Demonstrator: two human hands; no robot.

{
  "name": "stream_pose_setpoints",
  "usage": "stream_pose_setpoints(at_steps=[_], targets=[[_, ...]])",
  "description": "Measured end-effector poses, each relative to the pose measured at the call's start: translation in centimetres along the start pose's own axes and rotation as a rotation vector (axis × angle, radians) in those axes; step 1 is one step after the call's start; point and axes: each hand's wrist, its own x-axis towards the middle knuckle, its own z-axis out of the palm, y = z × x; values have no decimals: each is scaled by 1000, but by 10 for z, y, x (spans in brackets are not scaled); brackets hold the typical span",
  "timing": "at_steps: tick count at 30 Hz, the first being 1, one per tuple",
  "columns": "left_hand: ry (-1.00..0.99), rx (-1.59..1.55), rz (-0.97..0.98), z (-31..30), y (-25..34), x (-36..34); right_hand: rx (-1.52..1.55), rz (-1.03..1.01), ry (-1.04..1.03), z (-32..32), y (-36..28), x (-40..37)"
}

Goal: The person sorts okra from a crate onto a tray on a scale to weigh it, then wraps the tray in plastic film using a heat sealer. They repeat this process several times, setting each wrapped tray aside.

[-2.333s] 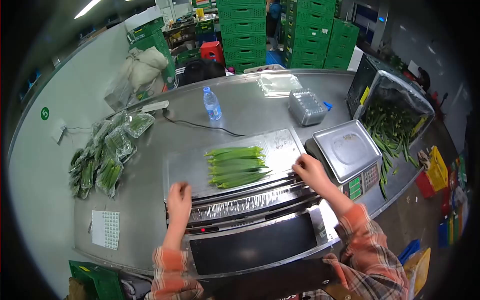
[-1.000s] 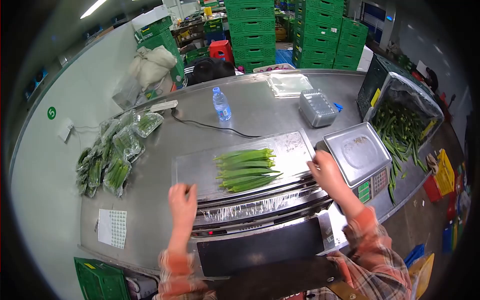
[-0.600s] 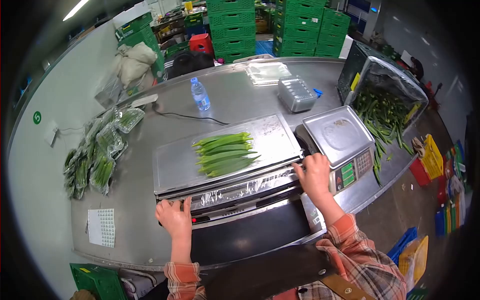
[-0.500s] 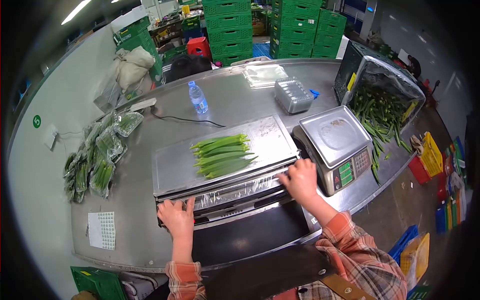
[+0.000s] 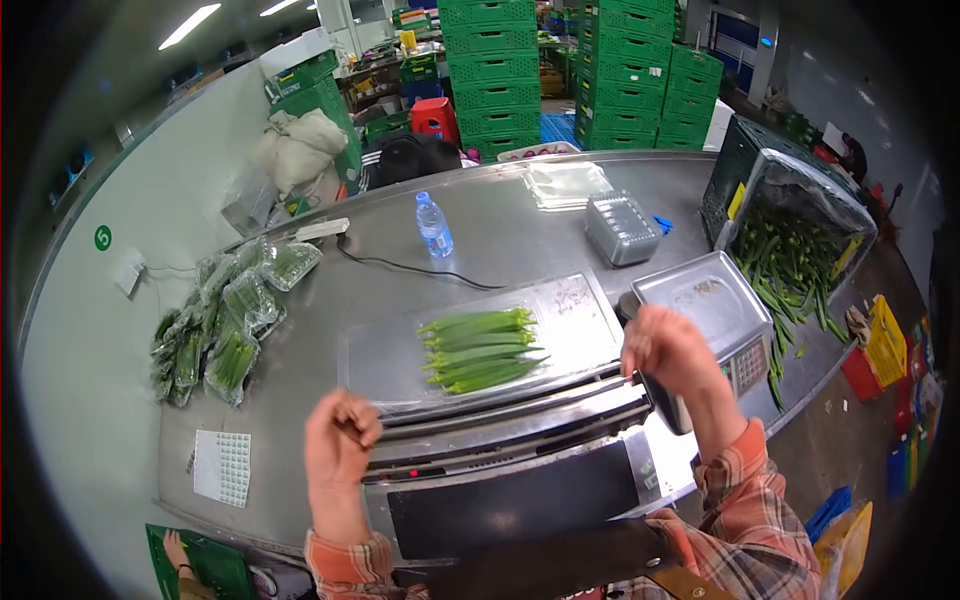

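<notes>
Apparently pinching thin, stretchy, tear-prone plastic wrap (image 5: 390,362) by its near corners with left hand (image 5: 340,440) and right hand (image 5: 665,350), clenched, wide apart, over okra (image 5: 480,350).

Single head view, looking forward and down, close over wrapping machine (image 5: 500,430); fisheye edges.

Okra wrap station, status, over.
Both fisted: left hand, right hand, raised above the wrapping machine front edge. Bunched okra on the steel plate, untouched. Weighing scale close beside right hand.
</notes>
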Motion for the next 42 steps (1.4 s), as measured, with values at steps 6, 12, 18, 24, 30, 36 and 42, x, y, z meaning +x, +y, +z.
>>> stream_pose_setpoints(at_steps=[6,12,18,24,30,36,42], targets=[[67,735,602,-3,-21,176,-671,-527,358,-16,54,172],[-29,1910,1297,-46,-84,187,-1595,-398,109,-29,127,166],[24,1728,255,-26,-56,187,-975,279,-84,-44,87,168],[-122,1364,-107,-29,-31,159,-1369,-130,-44,-58,103,145],[134,1335,48,-16,-51,127,-1027,300,60,-30,99,123],[97,942,-209,14,-28,32,-961,569,-52,26,44,38],[115,1058,-429,-5,-50,-81,-997,831,-184,39,58,-63]])
